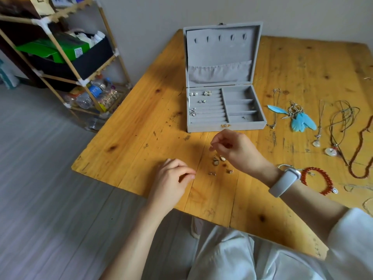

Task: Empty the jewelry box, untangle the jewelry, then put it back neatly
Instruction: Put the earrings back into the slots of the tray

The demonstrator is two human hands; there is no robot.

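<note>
Your right hand [232, 149] hangs just above the surface [141, 126], a little near of the jewelry box [225, 110], with thumb and forefinger pinched together. Whether they actually hold anything is too small to tell. Directly under and slightly near of that hand lies a loose cluster of small earrings [220, 164], scattered rather than lined up, so no single long axis matters. The right hand is plainly the nearer one to them; the left hand [173, 176] rests to the left of the cluster, fingers curled together with the fingertips near the wood, apparently holding nothing.

The box stands open, lid upright, straight beyond your right hand. Its left side (the ribbed rolls) already carries several pairs of studs [198, 93], while the right compartments look almost bare apart from one tiny piece. So the way from the cluster to the box runs away from you and slightly left, a short reach.

Well to the right lie the blue feather earrings [300, 118], several necklaces [341, 120] laid out with their lengths running near to far, and a red bead bracelet [319, 180] beside your watch [284, 181]. Judging by this, you are mid-return, with small pieces going first.
</note>
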